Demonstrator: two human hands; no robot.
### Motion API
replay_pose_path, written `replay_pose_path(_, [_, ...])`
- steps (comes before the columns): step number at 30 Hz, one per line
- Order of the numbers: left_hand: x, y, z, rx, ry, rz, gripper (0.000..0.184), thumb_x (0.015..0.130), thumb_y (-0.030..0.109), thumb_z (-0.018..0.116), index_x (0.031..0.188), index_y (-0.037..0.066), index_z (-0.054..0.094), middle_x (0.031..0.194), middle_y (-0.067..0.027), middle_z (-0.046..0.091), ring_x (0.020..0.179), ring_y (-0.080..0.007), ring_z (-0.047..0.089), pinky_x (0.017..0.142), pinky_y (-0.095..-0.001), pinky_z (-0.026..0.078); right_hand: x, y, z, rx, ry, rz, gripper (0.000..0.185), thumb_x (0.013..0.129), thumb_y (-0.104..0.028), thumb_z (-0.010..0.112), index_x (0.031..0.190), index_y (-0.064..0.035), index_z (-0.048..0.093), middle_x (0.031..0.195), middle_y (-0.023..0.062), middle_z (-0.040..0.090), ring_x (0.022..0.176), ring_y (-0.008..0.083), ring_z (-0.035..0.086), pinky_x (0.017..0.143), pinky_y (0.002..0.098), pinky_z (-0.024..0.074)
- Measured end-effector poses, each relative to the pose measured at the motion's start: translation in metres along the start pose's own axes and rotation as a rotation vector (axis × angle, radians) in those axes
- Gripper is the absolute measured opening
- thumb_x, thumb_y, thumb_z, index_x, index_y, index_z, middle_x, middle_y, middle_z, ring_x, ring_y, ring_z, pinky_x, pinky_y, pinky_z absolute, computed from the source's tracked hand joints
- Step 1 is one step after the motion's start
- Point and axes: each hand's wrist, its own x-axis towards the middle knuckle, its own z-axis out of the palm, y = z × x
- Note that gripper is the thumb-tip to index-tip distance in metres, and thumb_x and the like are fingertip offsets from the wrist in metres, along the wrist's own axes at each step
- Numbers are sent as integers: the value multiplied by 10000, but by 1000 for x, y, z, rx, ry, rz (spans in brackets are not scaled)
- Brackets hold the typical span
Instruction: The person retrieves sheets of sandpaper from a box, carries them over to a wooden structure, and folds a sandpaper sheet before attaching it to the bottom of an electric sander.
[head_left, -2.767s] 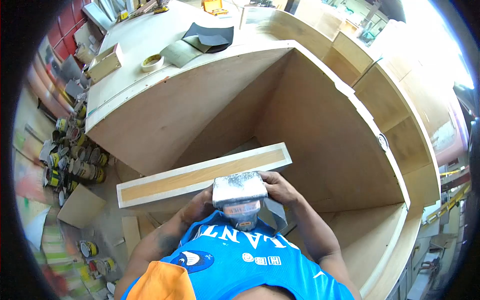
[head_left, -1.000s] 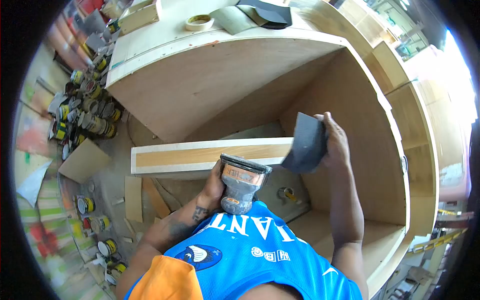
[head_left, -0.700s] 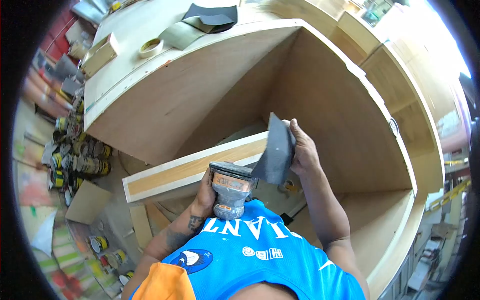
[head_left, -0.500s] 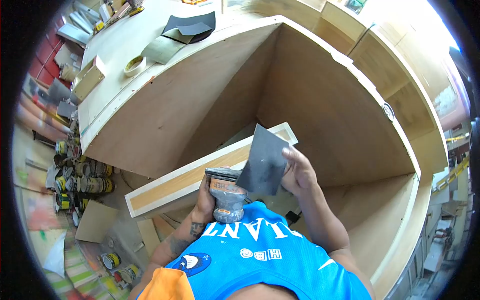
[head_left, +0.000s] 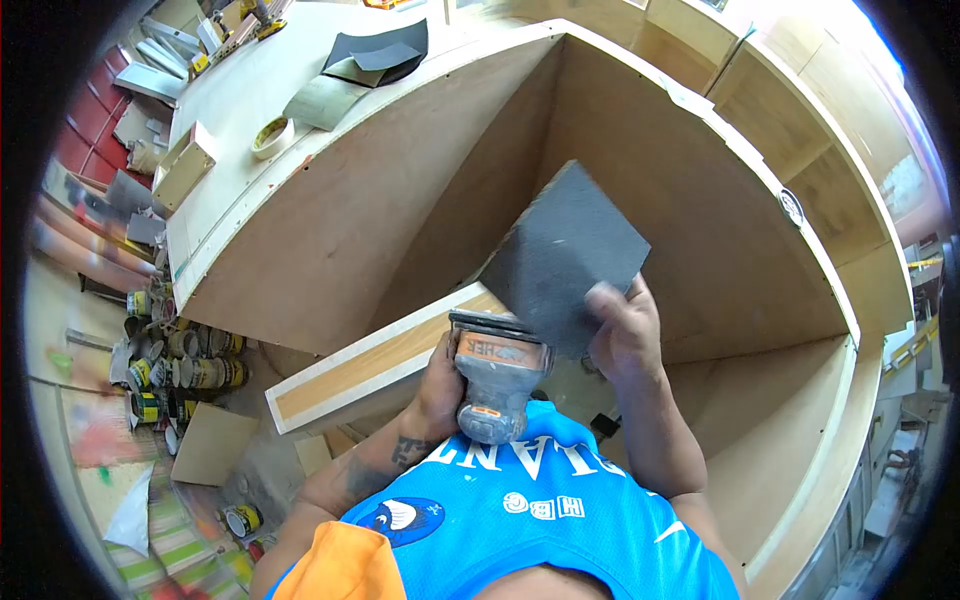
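A dusty grey and orange electric sander (head_left: 495,375) is gripped in my left hand (head_left: 438,385), its flat pad turned up and away from my chest. My right hand (head_left: 625,325) pinches a dark sheet of sandpaper (head_left: 570,250) by its lower right edge, thumb on the face towards me. The sheet stands tilted just beyond the sander; its lower edge passes close to the pad, and I cannot tell whether they touch. Behind both lies a long wooden panel with a white border (head_left: 375,355), partly hidden by the sander and the sheet.
A large curved plywood cabinet (head_left: 690,220) surrounds the work space. On its top lie more sandpaper sheets (head_left: 395,50), a roll of masking tape (head_left: 272,137) and a small wooden box (head_left: 184,165). Several paint cans (head_left: 210,373) and a brown board (head_left: 213,443) are on the floor at left.
The sandpaper has moved up and to the right and turned, showing more of its face. My left hand and the sander have shifted slightly right; the whole view has shifted a little too.
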Motion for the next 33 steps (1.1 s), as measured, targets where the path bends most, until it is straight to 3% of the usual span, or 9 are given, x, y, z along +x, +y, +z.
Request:
replay_pose_path(2, [-1,0,13,10,55,-19,604,1079,532,289,1413,74,499,1332,-183,616,1158,-269,643,990,-448,540,-1,-6,-3,-362,-209,106,546,853,-133,796,1310,32,546,1216,171,663,1137,252,651,986,404,529])
replay_pose_path(10, [-11,23,-12,441,-12,-262,658,1071,498,312,1518,18,366,1550,-150,420,1411,-267,424,1189,-498,303,-14,23,2,-455,-33,141,335,999,-183,631,1253,25,567,1128,149,674,1001,157,689,886,367,592])
replay_pose_path(13, [-11,44,-13,505,-182,9,769,1027,580,367,1532,1,340,1588,-144,360,1445,-272,382,1200,-486,287,-14,23,4,-332,-38,121,342,1007,-204,622,1249,29,564,1117,147,672,977,151,692,872,347,597])
replay_pose_path(14, [-12,58,0,560,-228,134,845,968,622,505,1499,-28,402,1541,-156,439,1411,-271,431,1186,-459,318,-14,26,9,-314,-41,119,353,1007,-217,623,1250,32,563,1120,147,671,974,154,693,874,342,594])
replay_pose_path(15, [-11,65,4,565,-228,128,845,968,622,505,1499,-28,402,1541,-156,439,1411,-271,431,1186,-459,318,-13,28,10,-308,-37,116,353,1007,-217,623,1250,32,563,1120,147,671,974,154,693,874,342,594])
replay_pose_path(18, [-9,71,19,894,-146,309,480,939,378,740,1211,-10,667,1128,-71,707,1042,-110,624,920,-280,492,-10,34,7,-547,-64,130,387,1004,-239,626,1266,37,555,1129,137,672,988,166,690,900,342,579])
replay_pose_path(22, [-10,77,27,1012,-89,299,372,954,250,736,1192,-33,697,1074,-120,745,1018,-169,679,944,-335,529,-15,37,2,-463,-178,72,419,986,-224,636,1303,34,543,1181,138,667,1073,181,664,959,374,547])
replay_pose_path(31, [-8,65,27,973,-16,386,281,948,198,743,1137,-9,725,1017,-84,751,924,-114,662,859,-296,542,-25,44,-7,-254,-221,125,444,940,-106,674,1347,8,540,1262,155,653,1152,193,642,998,387,527])
replay_pose_path(33, [-4,62,9,881,-81,330,225,952,200,743,1078,16,717,1006,-14,723,876,-60,618,763,-231,501,-27,45,-7,-315,-252,52,453,940,-102,680,1356,6,534,1261,154,654,1133,189,650,981,392,539])
